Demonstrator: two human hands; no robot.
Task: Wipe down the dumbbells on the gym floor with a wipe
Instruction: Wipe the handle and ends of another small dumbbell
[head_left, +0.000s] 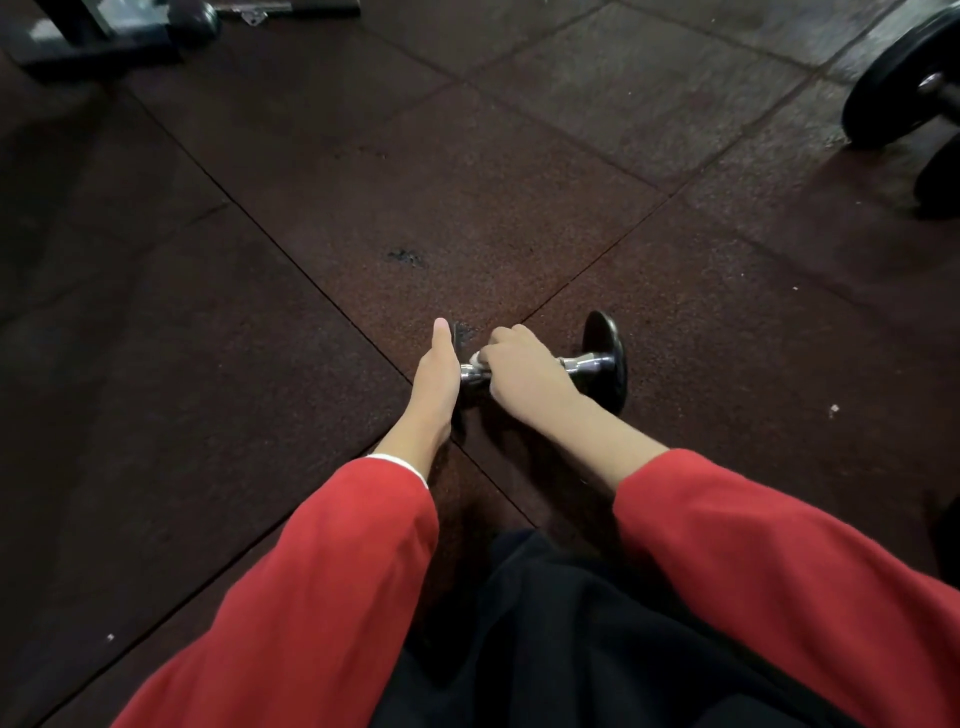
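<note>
Dark rubber gym floor (467, 208): left hand (436, 374) lay flat against small chrome-handled black-plate dumbbell (597, 361); right hand (519, 371) clenched white wipe (474, 358) on its bar.

A small dumbbell (587, 364) with a chrome handle and black disc ends lies on its side on the dark rubber gym floor (467, 208). A white wipe (475, 358), mostly hidden, shows against the handle near its left end.
</note>
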